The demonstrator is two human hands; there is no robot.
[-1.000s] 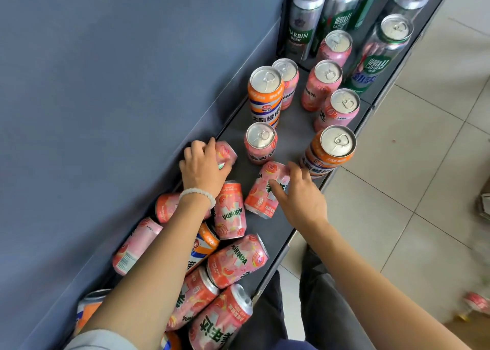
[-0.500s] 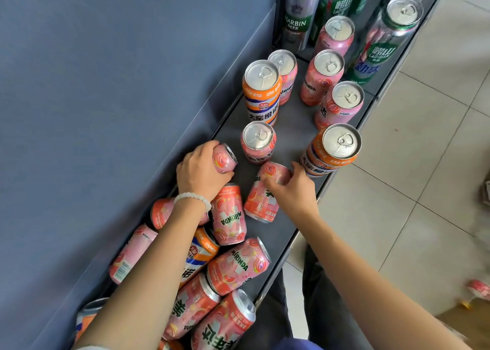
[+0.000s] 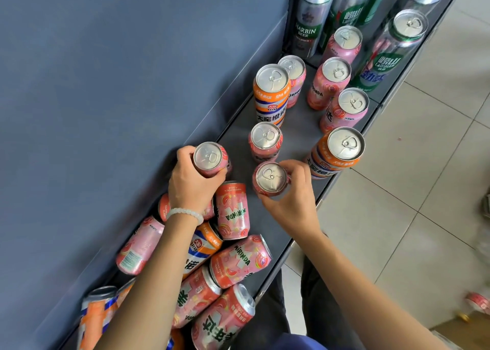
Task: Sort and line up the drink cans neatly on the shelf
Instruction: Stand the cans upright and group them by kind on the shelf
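Observation:
My left hand [image 3: 192,184] grips a pink Mirinda can [image 3: 210,157], held upright near the shelf's back wall. In my right hand [image 3: 293,202] is a second pink can [image 3: 270,178], upright over the middle of the grey shelf [image 3: 299,135]. Just beyond them a pink can [image 3: 265,140] stands alone. Further back stand several upright pink cans [image 3: 335,80] and two tall orange cans [image 3: 271,90] [image 3: 342,148]. Below my hands, several pink and orange cans lie on their sides in a heap [image 3: 233,262].
Tall silver and green beer cans [image 3: 314,10] stand at the far end of the shelf. A blue-grey panel [image 3: 106,98] forms the back wall. Tiled floor [image 3: 411,190] lies to the right of the shelf edge, with a can [image 3: 478,300] lying on it.
Both hands have turned their lying pink cans upright and lifted them. The camera has moved slightly closer to the shelf.

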